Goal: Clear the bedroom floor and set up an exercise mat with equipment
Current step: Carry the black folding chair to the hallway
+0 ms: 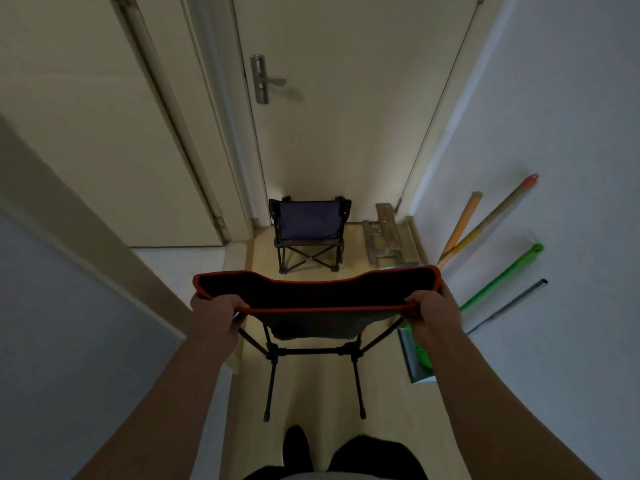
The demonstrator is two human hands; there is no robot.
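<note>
I am gripping the top edge of the red-trimmed chair (pixel 317 299) with my left hand (pixel 216 315) and right hand (pixel 431 311), carrying it above the hallway floor (pixel 311 393), and next I think I need to set it down gently by the small blue chair (pixel 309 233).

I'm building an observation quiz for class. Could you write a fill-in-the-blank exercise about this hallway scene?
1. The left hand and right hand grip a black fabric folding chair with ____ trim.
2. The small blue folding chair stands before the closed ____.
3. The long pole beside the grey metal tube is bright ____.
Missing words: red; door; green.
</note>
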